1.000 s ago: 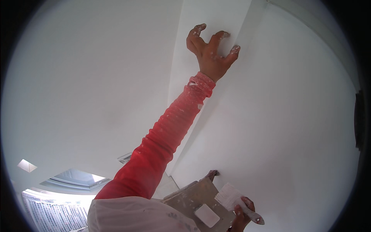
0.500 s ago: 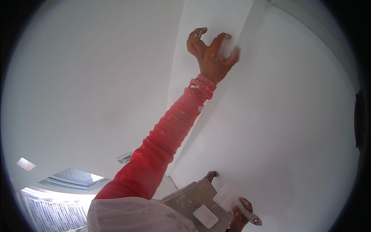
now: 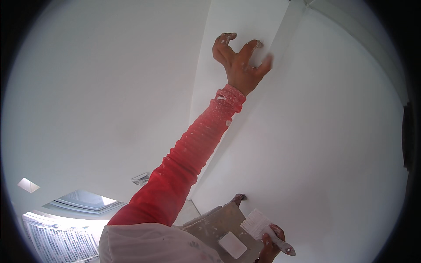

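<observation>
My left hand (image 3: 242, 69), its arm in a red sleeve (image 3: 188, 144) marked with white specks, reaches up across a narrow white surface. The fingers are spread and curved, with white smears on the tips, and nothing shows between them. Whether the fingertips touch the surface, I cannot tell. At the lower right, my right hand (image 3: 271, 245) is closed round the handle of a paintbrush (image 3: 258, 225). White paint coats its bristles, which point up and left. Behind the brush sits a grey-brown board (image 3: 206, 228) with white spatter and a pale rounded square (image 3: 232, 245).
White walls meet at long slanting edges, with a broad white panel (image 3: 342, 131) on the right. A small dark shape (image 3: 239, 198) sits at the board's far corner. At lower left are a window-like opening (image 3: 85, 201), a bright printed sheet (image 3: 61, 241) and a small fixture (image 3: 140, 179).
</observation>
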Available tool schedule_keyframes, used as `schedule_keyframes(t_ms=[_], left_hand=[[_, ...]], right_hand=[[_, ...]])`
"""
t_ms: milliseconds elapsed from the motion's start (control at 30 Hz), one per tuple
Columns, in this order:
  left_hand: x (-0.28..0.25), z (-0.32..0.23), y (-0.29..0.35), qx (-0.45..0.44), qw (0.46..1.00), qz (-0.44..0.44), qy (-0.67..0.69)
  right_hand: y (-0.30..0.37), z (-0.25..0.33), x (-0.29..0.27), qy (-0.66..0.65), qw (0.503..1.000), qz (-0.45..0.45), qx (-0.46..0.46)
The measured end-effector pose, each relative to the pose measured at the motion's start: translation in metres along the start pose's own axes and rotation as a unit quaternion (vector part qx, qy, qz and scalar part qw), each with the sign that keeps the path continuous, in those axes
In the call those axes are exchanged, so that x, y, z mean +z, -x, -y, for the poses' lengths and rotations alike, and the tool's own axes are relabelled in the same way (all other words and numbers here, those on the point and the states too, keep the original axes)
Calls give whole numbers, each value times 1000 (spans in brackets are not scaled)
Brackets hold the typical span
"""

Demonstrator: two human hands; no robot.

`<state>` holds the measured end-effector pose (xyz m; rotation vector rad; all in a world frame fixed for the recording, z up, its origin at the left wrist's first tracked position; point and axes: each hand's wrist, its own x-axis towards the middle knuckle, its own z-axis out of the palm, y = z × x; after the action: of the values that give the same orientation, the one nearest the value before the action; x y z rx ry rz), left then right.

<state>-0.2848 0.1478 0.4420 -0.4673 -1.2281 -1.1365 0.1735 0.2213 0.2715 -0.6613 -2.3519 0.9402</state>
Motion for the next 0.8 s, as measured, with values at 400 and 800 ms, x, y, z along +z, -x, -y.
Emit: schedule_keyframes(t_ms=[400,800], left_hand=[[1,2,2,4,1000,-22,1],[1,-1,8,-14,1000,-27,-7]], right_hand=[[5,-20,7,-52,999,5,7],[7,-13,5,-54,998,15,24]])
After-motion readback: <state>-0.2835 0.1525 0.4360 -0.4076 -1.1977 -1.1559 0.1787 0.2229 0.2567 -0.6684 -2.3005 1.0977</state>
